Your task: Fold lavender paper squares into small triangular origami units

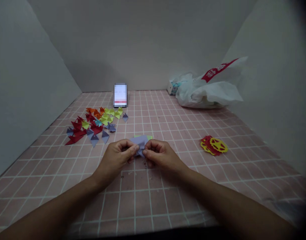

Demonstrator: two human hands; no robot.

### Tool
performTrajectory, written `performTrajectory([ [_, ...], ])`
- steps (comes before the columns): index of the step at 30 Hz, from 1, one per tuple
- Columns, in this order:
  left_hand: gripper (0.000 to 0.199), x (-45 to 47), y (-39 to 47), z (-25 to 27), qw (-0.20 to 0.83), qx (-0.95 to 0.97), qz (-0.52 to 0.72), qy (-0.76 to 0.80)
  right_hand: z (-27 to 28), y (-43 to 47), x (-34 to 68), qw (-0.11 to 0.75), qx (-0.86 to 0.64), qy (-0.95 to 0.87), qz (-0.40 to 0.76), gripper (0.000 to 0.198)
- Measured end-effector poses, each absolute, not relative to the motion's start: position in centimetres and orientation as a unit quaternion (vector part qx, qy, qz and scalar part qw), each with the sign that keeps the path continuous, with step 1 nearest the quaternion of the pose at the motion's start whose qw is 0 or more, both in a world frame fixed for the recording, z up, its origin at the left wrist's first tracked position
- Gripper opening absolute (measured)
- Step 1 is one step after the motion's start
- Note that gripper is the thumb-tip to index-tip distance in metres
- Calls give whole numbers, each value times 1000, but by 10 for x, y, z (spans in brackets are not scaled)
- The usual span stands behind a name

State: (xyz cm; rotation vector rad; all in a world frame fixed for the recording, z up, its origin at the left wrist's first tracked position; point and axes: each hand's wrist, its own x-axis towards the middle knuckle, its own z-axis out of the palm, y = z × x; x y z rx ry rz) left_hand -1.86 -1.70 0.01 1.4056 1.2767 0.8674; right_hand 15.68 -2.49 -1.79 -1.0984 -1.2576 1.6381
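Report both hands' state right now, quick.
Left hand: closed, thumb and fingers pinching the purple paper.
Right hand: closed, thumb and fingers pinching the same purple paper from the other side.

Pink table (142, 206) (gridded); folded papers (97, 123); bag (205, 95).

We're in some kind of paper-craft spot, home or studio we can't tell: plain walls (147, 43) on three sides, pink checked cloth (171, 200) spread below, folded paper shapes (96, 129) clustered on it.
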Motion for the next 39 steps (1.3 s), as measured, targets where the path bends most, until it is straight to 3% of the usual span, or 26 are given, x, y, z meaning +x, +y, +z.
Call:
performTrajectory([
  [16,35,-21,-15,-5,550,555,388,488,-27,-21,162,429,-420,-470,647,30],
  [22,26,-20,-17,-1,550,567,364,494,-28,-22,161,435,-410,-461,655,27],
  [27,24,-19,-18,2,523,587,387,482,-27,-24,158,437,-400,-456,664,25],
  [34,18,-19,-21,4,407,693,366,470,-26,-24,158,435,-373,-439,692,23],
  [39,18,-22,-20,7,400,716,336,464,-28,-24,159,450,-384,-444,673,21],
])
